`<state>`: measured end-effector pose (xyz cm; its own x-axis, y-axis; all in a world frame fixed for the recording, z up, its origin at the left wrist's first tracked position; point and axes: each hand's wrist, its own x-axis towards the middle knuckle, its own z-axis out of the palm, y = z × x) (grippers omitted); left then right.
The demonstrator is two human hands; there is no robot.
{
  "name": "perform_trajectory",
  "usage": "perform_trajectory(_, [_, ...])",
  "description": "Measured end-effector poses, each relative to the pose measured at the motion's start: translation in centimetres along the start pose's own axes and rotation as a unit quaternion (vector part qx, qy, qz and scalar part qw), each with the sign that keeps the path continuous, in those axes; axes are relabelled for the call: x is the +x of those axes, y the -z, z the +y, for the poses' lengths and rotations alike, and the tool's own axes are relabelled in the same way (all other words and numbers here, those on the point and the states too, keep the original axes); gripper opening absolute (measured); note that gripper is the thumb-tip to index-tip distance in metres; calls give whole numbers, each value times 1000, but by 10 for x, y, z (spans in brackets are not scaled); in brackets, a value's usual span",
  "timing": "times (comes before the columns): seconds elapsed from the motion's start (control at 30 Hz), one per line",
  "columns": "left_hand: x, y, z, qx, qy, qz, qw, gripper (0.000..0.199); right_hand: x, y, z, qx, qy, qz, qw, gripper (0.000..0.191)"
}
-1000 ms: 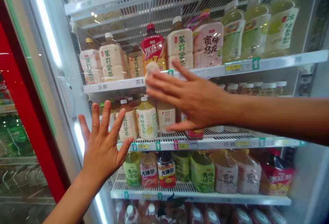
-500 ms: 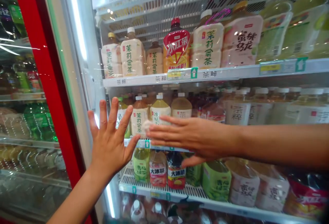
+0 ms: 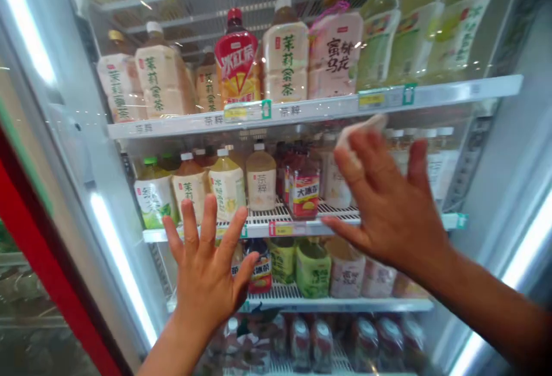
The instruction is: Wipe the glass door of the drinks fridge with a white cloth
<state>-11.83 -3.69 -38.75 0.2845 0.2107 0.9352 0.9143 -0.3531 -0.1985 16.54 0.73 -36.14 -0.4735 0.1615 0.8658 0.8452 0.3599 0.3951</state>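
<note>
My left hand (image 3: 207,275) is raised with its fingers spread, palm towards the glass front (image 3: 241,126) of a drinks cooler. It holds nothing; whether the palm touches the glass, I cannot tell. To its right, my right hand (image 3: 394,209) has a white cloth (image 3: 374,125) under its fingertips, held up to the glass. The cloth sticks out past the blurred fingers, and the hand hides the rest of it. Behind my hands stand a bottle with a red and yellow label (image 3: 305,192) and a pale tea bottle (image 3: 261,183).
Several shelves of bottled drinks lie behind the glass, the upper shelf edge (image 3: 319,106) carrying price tags. A red door frame (image 3: 38,267) slants along the left. Bright light strips (image 3: 123,272) run down both sides. Smaller bottles (image 3: 321,338) stand at the bottom.
My view has swung to the right. My right hand has moved right and up with the cloth, away from my left hand, and is now tilted upward. My left hand stays spread.
</note>
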Motion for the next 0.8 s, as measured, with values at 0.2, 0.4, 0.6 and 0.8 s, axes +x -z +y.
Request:
perform_trajectory(0.2, [-4, -43, 90, -77, 40, -21, 996, 87, -103, -9, -1, 8, -108, -48, 993, 95])
perform_trajectory(0.4, [19, -69, 150, -93, 38, -21, 995, 87, -136, 8, 67, -45, -228, -10, 973, 92])
perform_trajectory(0.6, [39, -76, 183, -118, 9, -55, 991, 85, -225, 4, 71, -6, -199, -32, 979, 94])
perform_trajectory(0.8, [53, -95, 204, -120, -126, -91, 980, 93, -208, 16, 134, -43, -227, 19, 973, 97])
